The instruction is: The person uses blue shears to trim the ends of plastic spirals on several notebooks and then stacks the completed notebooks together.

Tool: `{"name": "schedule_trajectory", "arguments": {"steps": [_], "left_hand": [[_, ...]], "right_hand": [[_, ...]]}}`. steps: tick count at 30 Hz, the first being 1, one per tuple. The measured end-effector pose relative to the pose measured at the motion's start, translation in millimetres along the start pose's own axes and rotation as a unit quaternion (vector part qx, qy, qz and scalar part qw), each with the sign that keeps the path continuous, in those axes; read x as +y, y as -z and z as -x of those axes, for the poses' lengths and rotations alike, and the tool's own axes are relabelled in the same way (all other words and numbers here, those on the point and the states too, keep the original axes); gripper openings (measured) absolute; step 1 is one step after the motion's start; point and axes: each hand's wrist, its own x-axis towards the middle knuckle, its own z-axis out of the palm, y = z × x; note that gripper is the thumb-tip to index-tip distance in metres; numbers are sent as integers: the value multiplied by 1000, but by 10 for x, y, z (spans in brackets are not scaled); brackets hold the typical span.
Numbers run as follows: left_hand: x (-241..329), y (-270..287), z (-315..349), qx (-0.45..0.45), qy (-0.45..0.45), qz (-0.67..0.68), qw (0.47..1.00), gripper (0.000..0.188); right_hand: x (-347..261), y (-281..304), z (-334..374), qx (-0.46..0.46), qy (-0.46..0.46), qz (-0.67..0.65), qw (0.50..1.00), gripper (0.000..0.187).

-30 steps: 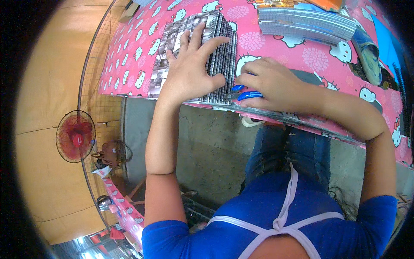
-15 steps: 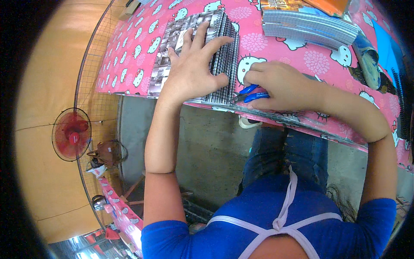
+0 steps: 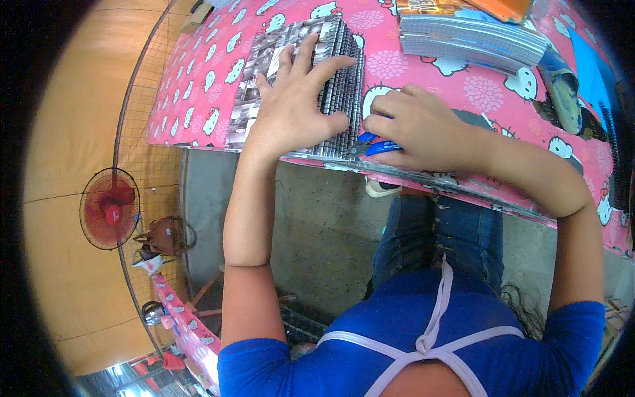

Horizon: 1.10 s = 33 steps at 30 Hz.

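Note:
A stack of spiral-bound notebooks [image 3: 264,59] with black-and-white picture covers lies near the table's front edge. Its dark wire coils [image 3: 348,86] line the right side. My left hand [image 3: 291,109] rests on top with fingers spread, the thumb and forefinger reaching over the coils. In my right hand [image 3: 423,129] is a pair of blue-handled pliers [image 3: 383,147], gripped by curled fingers. Their jaws point left at the near end of the coils; whether they touch a wire is too small to tell.
A thick pile of spiral notebooks [image 3: 463,43] stands at the back right, with an orange item [image 3: 509,8] on it. Beyond my right forearm lie a blue sheet [image 3: 589,73] and a greenish cloth-like object [image 3: 561,89]. The pink patterned tablecloth [image 3: 486,92] covers the table. A red fan [image 3: 111,208] is at left.
My right hand has shifted slightly left with the pliers, bringing their jaws closer to the coil ends. My left hand stays spread on the stack.

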Motion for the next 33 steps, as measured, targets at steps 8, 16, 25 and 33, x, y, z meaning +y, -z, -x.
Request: {"name": "schedule_trajectory", "arguments": {"steps": [8, 16, 25, 33], "left_hand": [[4, 11, 12, 0, 2, 8, 1000, 75], [39, 47, -5, -17, 6, -14, 1000, 76], [32, 35, -13, -12, -6, -7, 1000, 75], [37, 50, -1, -13, 4, -13, 1000, 75]], "right_hand": [[64, -44, -15, -53, -64, -119, 989, 35], [128, 116, -171, -187, -171, -229, 940, 43], [45, -58, 81, -6, -14, -12, 1000, 36], [119, 292, -346, -306, -401, -410, 760, 40]]}}
